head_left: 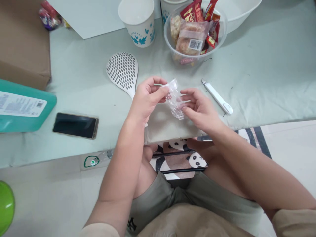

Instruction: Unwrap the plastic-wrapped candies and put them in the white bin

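A crumpled piece of clear plastic film (174, 100) is held above the front part of the table. My left hand (154, 93) pinches its upper left side between thumb and fingers. At its right edge, my right hand (197, 107) has thumb and fingertips closed on the film, with the upper fingers loosely curled. Under my left hand runs the handle of a white slotted skimmer (122, 70), partly hidden by my wrist. A white utility knife (217, 97) lies on the cloth just right of my right hand.
Behind my hands stands a clear bowl (170, 44) of wrapped snacks, beside a paper cup (142, 28) with blue leaves and a white bowl (243, 14). To the left are a phone (75, 125), a green container (46, 105) and a cardboard box (24, 42).
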